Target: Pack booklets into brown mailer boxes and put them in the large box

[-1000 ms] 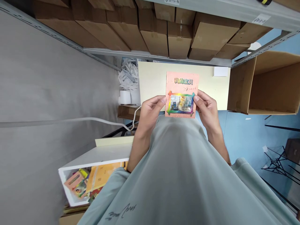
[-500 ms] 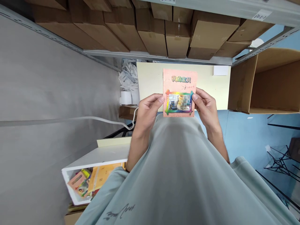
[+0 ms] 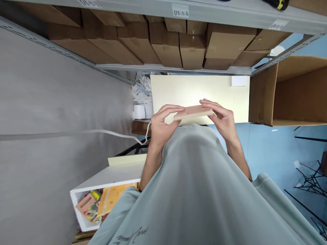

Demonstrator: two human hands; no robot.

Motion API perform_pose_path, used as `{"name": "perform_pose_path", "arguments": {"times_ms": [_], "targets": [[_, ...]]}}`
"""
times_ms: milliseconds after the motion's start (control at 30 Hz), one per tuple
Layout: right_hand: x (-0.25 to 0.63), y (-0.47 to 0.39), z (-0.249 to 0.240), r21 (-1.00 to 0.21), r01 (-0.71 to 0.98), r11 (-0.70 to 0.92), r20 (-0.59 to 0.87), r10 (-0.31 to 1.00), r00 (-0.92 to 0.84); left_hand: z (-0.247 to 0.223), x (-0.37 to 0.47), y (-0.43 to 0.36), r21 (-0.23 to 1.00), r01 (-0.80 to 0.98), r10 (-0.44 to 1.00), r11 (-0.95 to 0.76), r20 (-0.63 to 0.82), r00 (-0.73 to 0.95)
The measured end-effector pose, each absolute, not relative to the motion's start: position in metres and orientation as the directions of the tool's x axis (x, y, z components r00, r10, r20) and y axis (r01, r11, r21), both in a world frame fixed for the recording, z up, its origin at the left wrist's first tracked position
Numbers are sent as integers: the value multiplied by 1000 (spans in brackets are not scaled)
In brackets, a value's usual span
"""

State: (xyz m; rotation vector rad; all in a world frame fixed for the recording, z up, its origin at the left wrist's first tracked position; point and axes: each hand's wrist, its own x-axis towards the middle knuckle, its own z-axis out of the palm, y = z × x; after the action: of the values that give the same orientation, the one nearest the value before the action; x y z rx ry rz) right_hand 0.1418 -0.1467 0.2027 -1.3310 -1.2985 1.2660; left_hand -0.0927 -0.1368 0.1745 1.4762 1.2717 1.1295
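A thin pink booklet (image 3: 194,111) is held between my two hands over the near edge of the cream tabletop (image 3: 189,89). It is tilted so that its pale edge faces me and its printed front is hidden from view. My left hand (image 3: 165,123) pinches the left end, fingers on top and thumb below. At the right end, my right hand (image 3: 221,119) grips it the same way.
Cardboard boxes (image 3: 192,54) line a metal shelf (image 3: 143,10) above the table. An open carton (image 3: 263,95) stands at right. Crumpled white paper (image 3: 142,89) and a white roll (image 3: 139,111) lie left. A white bin (image 3: 107,170) with booklets is lower left, near a white cable (image 3: 114,133).
Both hands have tipped the booklet from front-facing to nearly edge-on. The fingers have shifted from its sides to lie over its top. The view has tilted slightly upward.
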Motion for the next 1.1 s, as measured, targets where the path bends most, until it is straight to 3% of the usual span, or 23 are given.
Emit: {"name": "perform_pose_path", "arguments": {"times_ms": [200,300,433,533,700,867,933,1100], "targets": [[141,-149,196,-988,129,-82,-92,993,-68,169,-98,-135,954,234,982,-189,188,27],[139,-150,190,-987,115,-116,-118,993,-11,170,-97,-137,975,186,992,-125,126,9],[137,-149,179,-974,124,-191,-185,981,57,171,-91,-141,994,42,994,103,-102,-32],[131,-151,178,-968,185,-171,-158,984,85,172,-83,-143,975,-46,971,219,-223,-91],[109,-162,192,-956,265,-126,-108,991,79,176,-65,-148,977,-91,962,193,-207,-180],[94,-168,193,-936,319,-149,-143,989,42,188,-53,-158,982,-71,983,174,-178,-50],[98,-165,191,-939,284,-193,-180,981,72,189,-54,-159,983,-59,984,176,-176,-2],[120,-158,191,-965,70,-254,-253,967,22,179,-79,-147,983,74,977,167,-155,-150]]}}
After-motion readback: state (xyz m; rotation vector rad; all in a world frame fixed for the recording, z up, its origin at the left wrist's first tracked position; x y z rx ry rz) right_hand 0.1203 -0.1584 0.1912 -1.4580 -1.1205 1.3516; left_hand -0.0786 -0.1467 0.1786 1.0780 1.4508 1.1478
